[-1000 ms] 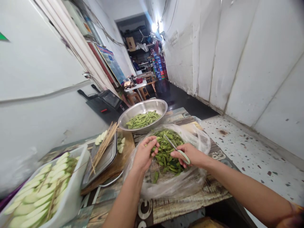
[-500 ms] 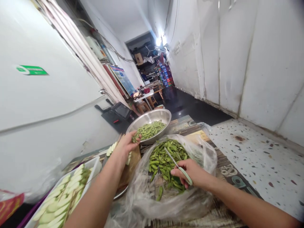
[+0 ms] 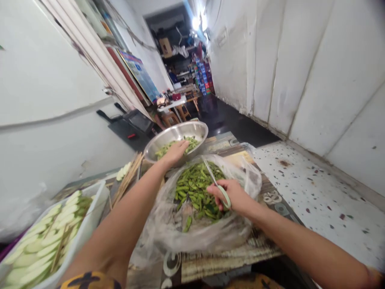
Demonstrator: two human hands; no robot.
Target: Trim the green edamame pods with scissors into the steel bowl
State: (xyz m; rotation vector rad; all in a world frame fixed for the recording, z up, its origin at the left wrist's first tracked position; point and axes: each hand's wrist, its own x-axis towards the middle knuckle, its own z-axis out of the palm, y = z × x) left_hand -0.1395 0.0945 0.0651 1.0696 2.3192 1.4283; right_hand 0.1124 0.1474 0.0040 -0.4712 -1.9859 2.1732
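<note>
My left hand (image 3: 176,151) reaches into the steel bowl (image 3: 198,128), fingers stretched over the trimmed green pods (image 3: 189,141) inside; whether it holds one is hidden. My right hand (image 3: 231,196) is closed round the green handles of a pair of scissors (image 3: 217,184), blades pointing up and away. It hovers over a clear plastic bag (image 3: 168,224) heaped with green bean pods (image 3: 195,186), spread on the patterned table.
A white tub (image 3: 90,216) of sliced pale green vegetable on skewers stands at the left. Bamboo skewers (image 3: 128,180) lie on a metal tray behind it. A white wall runs along the left, a speckled floor (image 3: 315,192) lies to the right.
My left hand left the bag of pods and travelled forward into the steel bowl. The right hand with the scissors stayed over the bag.
</note>
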